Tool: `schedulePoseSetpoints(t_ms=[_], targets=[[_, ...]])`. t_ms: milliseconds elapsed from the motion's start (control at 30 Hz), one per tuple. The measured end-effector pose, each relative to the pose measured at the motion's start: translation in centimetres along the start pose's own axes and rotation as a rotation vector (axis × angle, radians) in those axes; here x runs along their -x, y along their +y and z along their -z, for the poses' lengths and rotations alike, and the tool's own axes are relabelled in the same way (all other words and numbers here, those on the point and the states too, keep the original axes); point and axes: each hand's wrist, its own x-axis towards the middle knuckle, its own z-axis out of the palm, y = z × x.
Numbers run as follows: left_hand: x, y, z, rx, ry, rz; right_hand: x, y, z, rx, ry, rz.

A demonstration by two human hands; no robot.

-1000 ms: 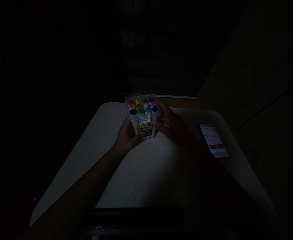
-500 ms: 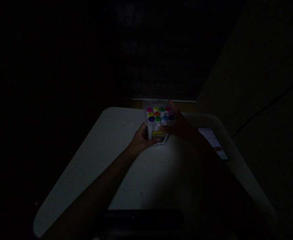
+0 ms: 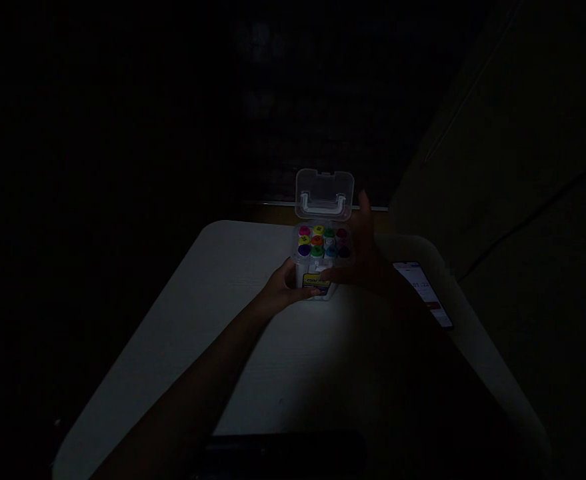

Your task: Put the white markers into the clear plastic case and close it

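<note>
A clear plastic marker case (image 3: 299, 270) stands upright on the pale table, its lid (image 3: 325, 190) raised at the back with a white handle showing. Inside are several markers (image 3: 317, 241) with coloured caps in pink, yellow, orange, green, blue and purple. My left hand (image 3: 281, 290) grips the case low on its left side, thumb across the front below a yellow label (image 3: 317, 281). On the right side, my right hand (image 3: 365, 257) holds the case with its thumb over the front; one finger points up beside the lid. Its other fingers are dim and partly hidden.
A phone (image 3: 430, 293) with a lit screen lies at the right of the table (image 3: 213, 300). A dark object (image 3: 283, 453) sits at the near edge. Beyond the table it is very dark, with a cable (image 3: 523, 230) along the right wall.
The case's lid has swung up and back and now stands open. My right hand's finger has come away from the lid and points upward. My left hand keeps its grip.
</note>
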Motion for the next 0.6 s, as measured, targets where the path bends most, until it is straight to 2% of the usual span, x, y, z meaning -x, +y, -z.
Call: schedulePoseSetpoints(t_ms=[267,500,600], targets=[[0.1,-0.3,0.2,-0.022,0.024,-0.038,0.1,-1.9,-0.1,0.370,0.050,0.078],[0.3,-0.1,0.0,-0.011,0.050,-0.033,0.0,-2.9,0.3,0.627,0.077,0.247],[0.4,-0.2,0.0,-0.023,0.077,-0.043,0.1,-3.7,0.1,0.755,0.032,0.328]])
